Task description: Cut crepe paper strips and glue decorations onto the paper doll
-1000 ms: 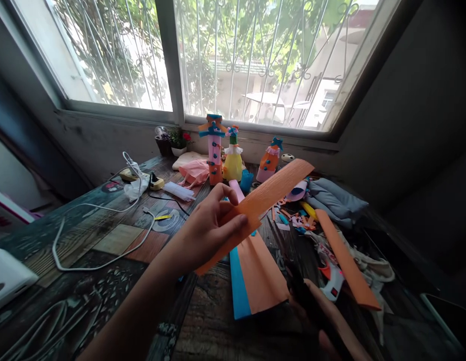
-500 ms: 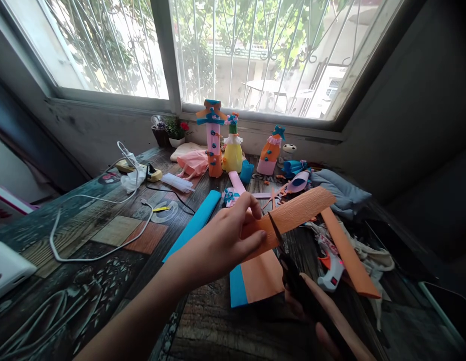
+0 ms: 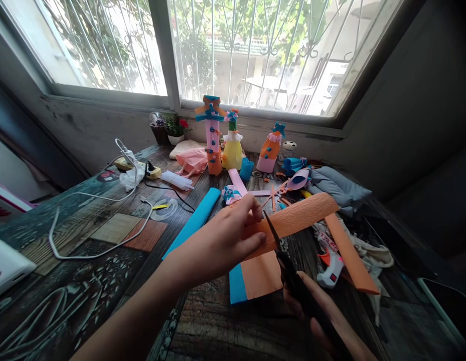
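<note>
My left hand (image 3: 221, 243) pinches one end of a folded strip of orange crepe paper (image 3: 304, 215), held above the table and slanting up to the right. My right hand (image 3: 323, 316), low at the bottom right, grips black scissors (image 3: 289, 273). Their blades point up and are set into the strip just right of my left fingers. Under the strip lies a flat orange sheet with a blue edge (image 3: 255, 276).
A blue paper roll (image 3: 197, 220), a glue gun (image 3: 330, 268), another orange strip (image 3: 349, 253), paper scraps and grey cloth (image 3: 338, 185) crowd the right. Decorated bottles (image 3: 233, 145) stand by the window. White cable (image 3: 97, 220) and a power strip (image 3: 138, 168) lie left.
My left hand lowered the orange strip from high and tilted to nearly level. My right hand brought the scissors up, and the blades now bite into the strip.
</note>
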`<state>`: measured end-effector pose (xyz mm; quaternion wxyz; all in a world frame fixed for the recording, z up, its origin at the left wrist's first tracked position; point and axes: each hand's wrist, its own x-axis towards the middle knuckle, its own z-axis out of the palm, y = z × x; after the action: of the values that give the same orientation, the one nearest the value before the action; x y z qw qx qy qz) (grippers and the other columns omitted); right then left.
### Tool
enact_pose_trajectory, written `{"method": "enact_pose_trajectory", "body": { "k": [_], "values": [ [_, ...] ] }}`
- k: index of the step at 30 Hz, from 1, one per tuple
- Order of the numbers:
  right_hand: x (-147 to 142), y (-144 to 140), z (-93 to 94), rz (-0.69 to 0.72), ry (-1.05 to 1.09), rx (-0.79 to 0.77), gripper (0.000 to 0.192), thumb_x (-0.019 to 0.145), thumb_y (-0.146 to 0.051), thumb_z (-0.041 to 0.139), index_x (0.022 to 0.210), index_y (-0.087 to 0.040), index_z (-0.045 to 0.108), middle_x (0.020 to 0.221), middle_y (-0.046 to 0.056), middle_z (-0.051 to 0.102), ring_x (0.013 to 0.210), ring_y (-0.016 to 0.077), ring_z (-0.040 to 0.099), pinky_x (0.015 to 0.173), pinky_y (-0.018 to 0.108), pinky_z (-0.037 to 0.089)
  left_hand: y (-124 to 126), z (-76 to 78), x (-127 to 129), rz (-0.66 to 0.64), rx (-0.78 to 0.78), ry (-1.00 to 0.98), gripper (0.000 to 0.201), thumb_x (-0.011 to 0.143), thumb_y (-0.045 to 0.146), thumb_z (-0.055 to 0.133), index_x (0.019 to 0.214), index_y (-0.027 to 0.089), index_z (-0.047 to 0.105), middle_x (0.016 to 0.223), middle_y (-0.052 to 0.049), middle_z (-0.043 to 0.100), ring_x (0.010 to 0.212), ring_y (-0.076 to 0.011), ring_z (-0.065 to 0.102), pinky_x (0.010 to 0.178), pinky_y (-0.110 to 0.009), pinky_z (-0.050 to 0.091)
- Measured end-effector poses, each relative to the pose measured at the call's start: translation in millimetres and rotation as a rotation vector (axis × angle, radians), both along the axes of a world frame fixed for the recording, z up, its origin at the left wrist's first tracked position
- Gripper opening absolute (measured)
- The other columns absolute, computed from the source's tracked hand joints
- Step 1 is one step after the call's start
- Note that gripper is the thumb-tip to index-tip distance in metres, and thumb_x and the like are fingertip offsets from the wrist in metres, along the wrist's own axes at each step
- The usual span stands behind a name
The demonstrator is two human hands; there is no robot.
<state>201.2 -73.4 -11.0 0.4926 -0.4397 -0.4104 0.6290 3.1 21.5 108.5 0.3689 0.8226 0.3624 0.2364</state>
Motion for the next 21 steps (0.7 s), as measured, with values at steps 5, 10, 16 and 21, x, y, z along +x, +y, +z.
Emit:
{"method": "enact_pose_trajectory", "body": {
  "k": [5, 10, 16, 21],
  "values": [
    [1.6, -0.9, -5.3, -0.033, -0.002, -0.011, 0.05, 0.05, -0.06, 0.077, 0.083, -0.024, 0.067, 0.064, -0.001, 0.049, 0.055, 0.0132, 0.044, 0.05, 0.022, 0.038, 0.3, -1.7, -0.5, -0.037, -0.014, -0.006, 0.012, 0.085, 0.019, 0.048, 0.089, 0.021, 0.037, 0.084, 0.001, 0.053, 0.078, -0.0152, 0.052, 0.07, -0.025, 0.037],
    [3.2, -3.7, -4.8, -0.025, -0.054, -0.011, 0.054, 0.049, -0.061, 0.076, 0.085, -0.023, 0.065, 0.066, 0.0, 0.05, 0.051, 0.0126, 0.043, 0.049, 0.024, 0.04, 0.8, -2.8, -0.8, -0.047, -0.008, 0.011, 0.012, 0.085, 0.018, 0.048, 0.09, 0.021, 0.037, 0.085, 0.0, 0.055, 0.082, -0.0169, 0.054, 0.072, -0.026, 0.038],
    [6.1, -4.1, -0.4, 0.052, -0.076, 0.002, 0.047, 0.06, -0.057, 0.073, 0.091, -0.023, 0.062, 0.07, 0.0, 0.049, 0.051, 0.0111, 0.045, 0.051, 0.024, 0.042, 1.6, -2.2, -1.1, -0.041, -0.009, 0.034, 0.013, 0.085, 0.02, 0.049, 0.09, 0.021, 0.037, 0.089, -0.001, 0.056, 0.088, -0.0186, 0.053, 0.075, -0.028, 0.038],
    [9.8, -2.9, 2.3, 0.118, -0.164, 0.047, 0.047, 0.066, -0.06, 0.066, 0.095, -0.023, 0.06, 0.073, 0.001, 0.048, 0.047, 0.0077, 0.036, 0.044, 0.021, 0.037, 3.5, -0.8, -0.9, -0.035, -0.027, 0.043, 0.014, 0.084, 0.02, 0.05, 0.089, 0.021, 0.037, 0.091, -0.001, 0.055, 0.089, -0.0183, 0.052, 0.075, -0.028, 0.038]
  ]
}}
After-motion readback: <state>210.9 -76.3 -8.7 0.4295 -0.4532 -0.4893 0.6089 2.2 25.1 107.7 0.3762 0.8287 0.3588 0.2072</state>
